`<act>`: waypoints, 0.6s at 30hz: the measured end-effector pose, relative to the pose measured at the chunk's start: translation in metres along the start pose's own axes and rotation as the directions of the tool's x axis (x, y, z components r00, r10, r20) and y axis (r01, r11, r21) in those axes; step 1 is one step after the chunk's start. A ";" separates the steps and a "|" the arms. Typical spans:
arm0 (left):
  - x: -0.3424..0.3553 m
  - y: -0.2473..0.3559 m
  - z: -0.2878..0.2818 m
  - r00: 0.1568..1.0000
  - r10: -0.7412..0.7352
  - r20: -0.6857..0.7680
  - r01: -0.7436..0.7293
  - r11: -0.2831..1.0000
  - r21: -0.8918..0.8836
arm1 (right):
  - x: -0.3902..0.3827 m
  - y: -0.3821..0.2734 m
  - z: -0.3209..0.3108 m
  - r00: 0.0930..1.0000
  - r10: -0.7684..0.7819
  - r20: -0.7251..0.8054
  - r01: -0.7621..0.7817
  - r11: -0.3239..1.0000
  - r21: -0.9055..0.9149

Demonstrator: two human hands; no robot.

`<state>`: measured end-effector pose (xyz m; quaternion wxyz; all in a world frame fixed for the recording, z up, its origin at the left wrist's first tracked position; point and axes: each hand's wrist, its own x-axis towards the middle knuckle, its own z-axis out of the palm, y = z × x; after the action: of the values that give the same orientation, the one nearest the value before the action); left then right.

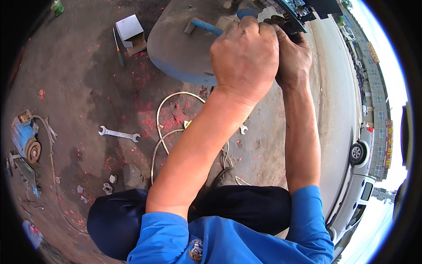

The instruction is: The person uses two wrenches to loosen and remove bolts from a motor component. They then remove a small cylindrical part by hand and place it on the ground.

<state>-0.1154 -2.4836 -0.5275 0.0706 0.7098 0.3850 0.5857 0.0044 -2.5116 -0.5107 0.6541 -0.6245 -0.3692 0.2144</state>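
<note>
My left hand [247,55] is closed in a fist at the top, its back toward me. Whatever its fingers hold is hidden. Right beside it, my right hand [293,57] is curled, with greasy fingers tucked against the lower edge of a black assembly with metal fittings [295,12]; what they grip is hidden. A blue-handled tool with a grey head, like a hammer [206,27], lies to the left of my left fist on a worn grey-blue rounded surface [176,48]. Another blue rounded part [248,9] shows just above the fist.
On the stained ground are an open-end wrench [119,133], a smaller wrench end [243,129], a screwdriver [118,48], a small white box [130,31] and a looped pale hose [159,114]. A blue grinding machine [27,138] stands left. A white vehicle [358,198] is parked right, beyond the road.
</note>
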 end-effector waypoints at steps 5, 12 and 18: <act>-0.001 -0.008 0.007 0.996 0.078 -0.052 -0.075 0.996 0.053 | -0.002 0.005 0.002 0.997 -0.045 0.062 0.035 0.986 0.164; 0.000 -0.015 0.017 0.985 0.154 -0.076 -0.146 0.985 0.096 | -0.003 0.007 0.007 0.997 -0.071 0.031 0.068 0.994 0.081; -0.003 -0.016 0.022 0.969 0.226 -0.104 -0.216 0.972 0.097 | -0.006 0.003 0.009 0.996 -0.001 -0.093 0.005 0.999 0.044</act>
<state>-0.1037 -2.4664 -0.5453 -0.0473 0.7159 0.3313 0.6127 -0.0060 -2.5094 -0.5154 0.6846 -0.6184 -0.3346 0.1923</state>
